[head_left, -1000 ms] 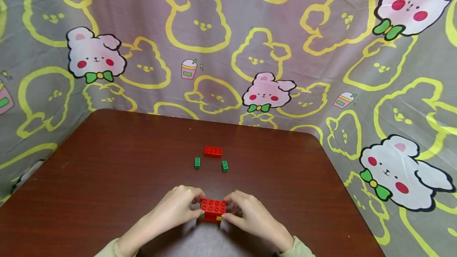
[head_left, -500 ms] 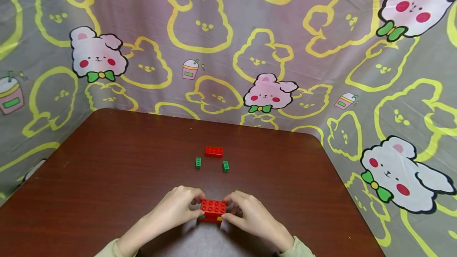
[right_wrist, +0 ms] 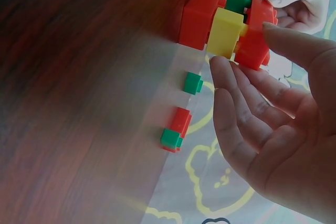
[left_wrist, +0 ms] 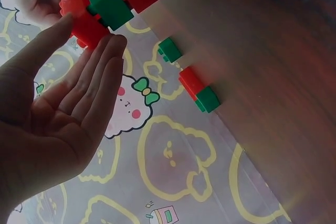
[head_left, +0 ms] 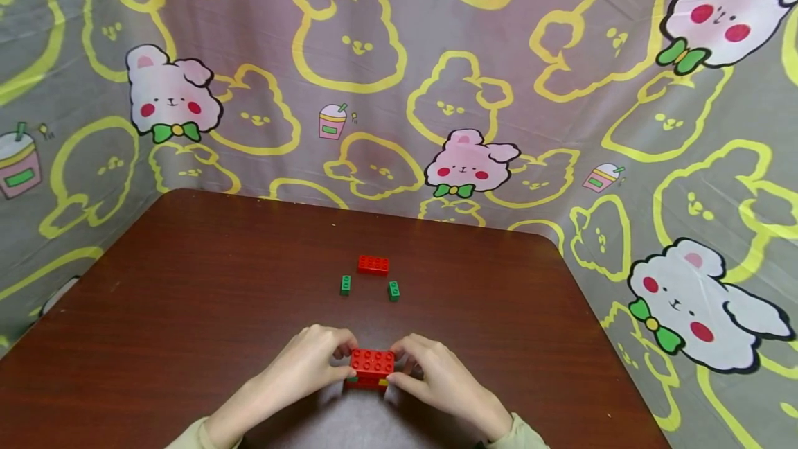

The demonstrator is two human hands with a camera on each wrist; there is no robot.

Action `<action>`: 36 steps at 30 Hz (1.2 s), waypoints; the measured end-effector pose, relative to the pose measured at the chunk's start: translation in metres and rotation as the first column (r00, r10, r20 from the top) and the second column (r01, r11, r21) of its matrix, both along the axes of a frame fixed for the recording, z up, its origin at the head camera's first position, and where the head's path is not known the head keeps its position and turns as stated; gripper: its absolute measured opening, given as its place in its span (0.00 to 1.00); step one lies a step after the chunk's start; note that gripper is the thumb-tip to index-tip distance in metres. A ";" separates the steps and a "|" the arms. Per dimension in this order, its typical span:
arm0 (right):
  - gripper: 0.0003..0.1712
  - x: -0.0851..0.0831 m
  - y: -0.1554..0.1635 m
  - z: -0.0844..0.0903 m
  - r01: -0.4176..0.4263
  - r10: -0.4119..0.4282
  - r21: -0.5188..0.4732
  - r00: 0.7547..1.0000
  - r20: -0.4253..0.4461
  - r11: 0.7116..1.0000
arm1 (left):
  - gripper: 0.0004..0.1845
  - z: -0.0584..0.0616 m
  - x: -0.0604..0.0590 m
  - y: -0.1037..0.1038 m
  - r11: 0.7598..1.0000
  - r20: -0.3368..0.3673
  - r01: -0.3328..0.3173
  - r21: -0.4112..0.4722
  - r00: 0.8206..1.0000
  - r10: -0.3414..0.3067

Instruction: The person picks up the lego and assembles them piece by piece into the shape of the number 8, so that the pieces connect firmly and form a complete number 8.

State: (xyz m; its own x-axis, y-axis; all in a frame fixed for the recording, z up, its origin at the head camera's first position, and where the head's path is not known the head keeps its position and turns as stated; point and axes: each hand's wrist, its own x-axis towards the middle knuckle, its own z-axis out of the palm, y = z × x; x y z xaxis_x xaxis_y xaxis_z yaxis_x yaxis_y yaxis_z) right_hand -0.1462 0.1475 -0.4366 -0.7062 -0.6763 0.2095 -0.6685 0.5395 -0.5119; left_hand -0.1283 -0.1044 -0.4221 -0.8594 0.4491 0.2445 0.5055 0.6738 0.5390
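Nothing on the table has moved since a second ago; both hands stay at the stack as before, and only the backdrop has shifted a touch in the head view. The stack [head_left: 371, 368] stands near the front edge of the table [head_left: 156, 310], at about its middle from side to side. Its top is a red brick with its long axis running left to right and its studs up; the wrist views show a green piece [left_wrist: 110, 4] on the left side and a yellow piece [right_wrist: 226, 31] on the right side, sandwiched between that top brick and another red brick below. The left hand [head_left: 304, 366] pinches the stack's left end, thumb on the near side and fingertips on the far side; the right hand [head_left: 436, 374] grasps the right end the same way. In the wrist views the fingers [left_wrist: 100, 72] lie fairly straight, with only the tips and thumb on the bricks. Farther back, well apart from the stack, lies a loose red brick [head_left: 373, 265], also long left to right, with a small green block [head_left: 345, 285] near its left front and a second green block [head_left: 393, 290] near its right front. Bare wood runs wide to both sides of the hands and between the stack and these pieces. A cartoon-printed cloth [head_left: 374, 75] hangs round the table's far and side edges.
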 end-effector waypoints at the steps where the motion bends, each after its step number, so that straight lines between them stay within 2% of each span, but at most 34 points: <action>1: 0.14 0.000 0.000 0.000 0.002 -0.002 -0.001 1.000 0.003 1.000 | 0.12 0.000 0.000 0.000 1.000 -0.002 0.000 -0.001 1.000 0.000; 14: 0.13 0.000 0.000 -0.003 0.009 -0.009 0.010 1.000 -0.016 1.000 | 0.12 -0.003 -0.001 0.000 1.000 -0.002 -0.006 0.026 1.000 0.006; 23: 0.15 -0.001 0.001 -0.002 -0.002 0.002 0.003 0.999 -0.047 1.000 | 0.13 -0.004 -0.004 -0.001 0.995 0.022 0.050 0.086 0.998 -0.052; 29: 0.15 -0.001 0.000 -0.002 0.000 0.000 0.016 0.999 -0.047 1.000 | 0.13 -0.004 -0.005 0.000 0.995 0.025 0.061 0.081 0.998 -0.063; 36: 0.15 -0.003 0.001 -0.001 -0.005 0.005 0.002 0.999 -0.040 1.000 | 0.13 -0.003 -0.008 -0.001 0.993 0.084 0.074 0.097 0.993 -0.082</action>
State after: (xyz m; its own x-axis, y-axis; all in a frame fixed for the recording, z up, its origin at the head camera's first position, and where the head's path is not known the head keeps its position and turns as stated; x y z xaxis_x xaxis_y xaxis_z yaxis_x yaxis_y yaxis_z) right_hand -0.1488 0.1485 -0.4380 -0.6938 -0.6802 0.2367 -0.6912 0.5368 -0.4838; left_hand -0.1360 -0.1054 -0.4246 -0.8426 0.4942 0.2139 0.5024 0.5787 0.6423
